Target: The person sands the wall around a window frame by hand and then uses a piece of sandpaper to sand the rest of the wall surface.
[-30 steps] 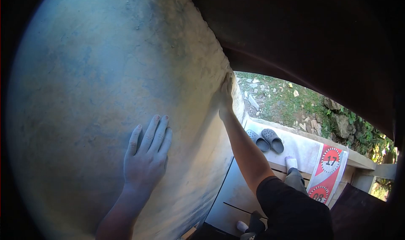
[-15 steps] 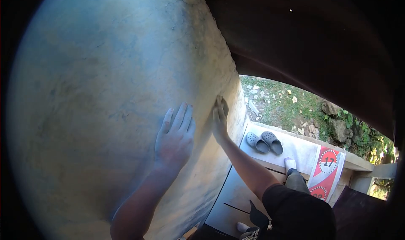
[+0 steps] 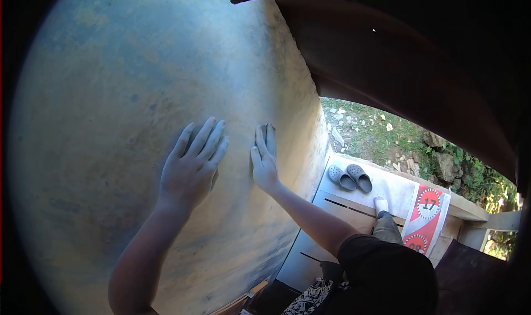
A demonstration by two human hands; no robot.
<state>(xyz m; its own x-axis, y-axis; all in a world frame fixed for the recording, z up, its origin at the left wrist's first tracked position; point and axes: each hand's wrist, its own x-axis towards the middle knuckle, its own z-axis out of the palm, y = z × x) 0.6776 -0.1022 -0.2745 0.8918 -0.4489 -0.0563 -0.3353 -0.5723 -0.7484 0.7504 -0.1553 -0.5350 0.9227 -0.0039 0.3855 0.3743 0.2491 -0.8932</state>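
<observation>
The rough plastered wall (image 3: 138,94) filled the left of the view, close in front of the person. The left hand (image 3: 191,168) lay flat on it, fingers spread, gripping nothing; the right hand (image 3: 264,157) pressed beside it, fingers straight and together. Even, full-palm pressure would likely serve best. Grey clogs (image 3: 349,178) sat far right.

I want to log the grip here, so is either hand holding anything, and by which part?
Nothing is held. The left hand and the right hand both lie flat and open, palms against the plastered wall.
</observation>
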